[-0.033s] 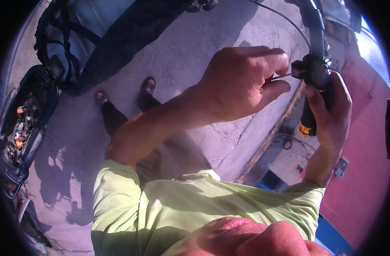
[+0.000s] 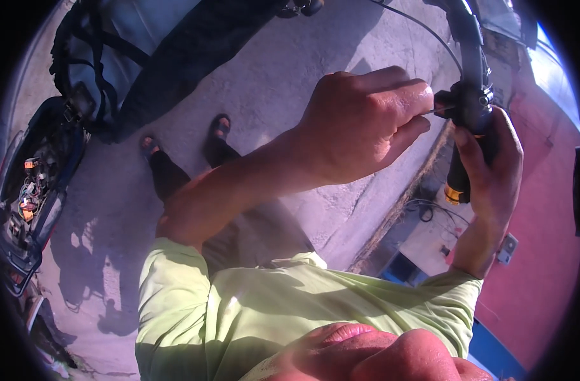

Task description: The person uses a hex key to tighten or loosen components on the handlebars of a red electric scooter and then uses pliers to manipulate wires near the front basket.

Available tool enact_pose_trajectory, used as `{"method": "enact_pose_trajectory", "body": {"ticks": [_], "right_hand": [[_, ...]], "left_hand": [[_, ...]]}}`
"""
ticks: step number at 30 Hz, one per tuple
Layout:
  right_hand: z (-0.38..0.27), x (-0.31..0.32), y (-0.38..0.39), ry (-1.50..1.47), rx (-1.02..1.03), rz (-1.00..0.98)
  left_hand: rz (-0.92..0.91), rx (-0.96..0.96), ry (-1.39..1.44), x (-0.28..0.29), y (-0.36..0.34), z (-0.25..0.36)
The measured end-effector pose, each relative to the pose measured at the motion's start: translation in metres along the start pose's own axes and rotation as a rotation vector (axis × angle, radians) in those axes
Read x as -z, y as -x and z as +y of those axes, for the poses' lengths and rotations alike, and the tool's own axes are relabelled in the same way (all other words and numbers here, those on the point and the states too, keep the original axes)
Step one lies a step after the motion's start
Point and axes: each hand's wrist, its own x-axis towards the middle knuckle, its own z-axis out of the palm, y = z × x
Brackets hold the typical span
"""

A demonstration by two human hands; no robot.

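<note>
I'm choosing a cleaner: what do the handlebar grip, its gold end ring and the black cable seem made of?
Grip: probably rubber or soft plastic, matt black with little shine. End ring: perhaps gold-finished metal, since it gleams; coated plastic is possible. Cable: likely plastic-sheathed, judging by its smooth dark curve; any core is hidden.

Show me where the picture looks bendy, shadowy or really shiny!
Head view: black curves rim the fisheye picture; shadows darken the ground at lower left; a bright shine sits on the left hand; the thin metal rod it pinches looks faint.
</note>
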Motion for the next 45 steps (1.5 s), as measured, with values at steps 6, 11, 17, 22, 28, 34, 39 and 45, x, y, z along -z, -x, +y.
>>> {"method": "enact_pose_trajectory", "body": {"ticks": [6,11,17,22,28,34,39,45], "right_hand": [[-0.002,-0.002,-0.004,-0.045,0.004,-0.004],[-0.004,-0.002,-0.004,-0.035,0.011,-0.006],[0.000,0.000,-0.006,-0.070,0.015,-0.027],[-0.005,0.006,-0.011,0.018,0.072,-0.063],[0.037,0.032,0.000,-0.344,0.140,-0.054],[0.066,0.026,0.018,-0.504,0.386,0.114],[0.060,0.034,0.039,-0.477,0.471,0.061],[0.022,0.029,0.056,-0.434,0.627,-0.129]], "left_hand": [[0.039,0.064,0.057,-0.004,-0.003,-0.001],[-0.143,0.610,0.642,-0.001,-0.009,-0.002],[-0.252,0.940,1.288,-0.001,-0.008,-0.012],[-0.249,0.631,0.545,0.019,-0.016,-0.001],[-0.096,0.660,0.659,0.046,0.002,-0.002],[-0.038,0.509,0.627,0.031,0.021,0.011],[-0.076,0.397,0.582,0.009,0.006,0.053],[-0.210,0.146,0.847,-0.032,-0.006,0.096]]}}
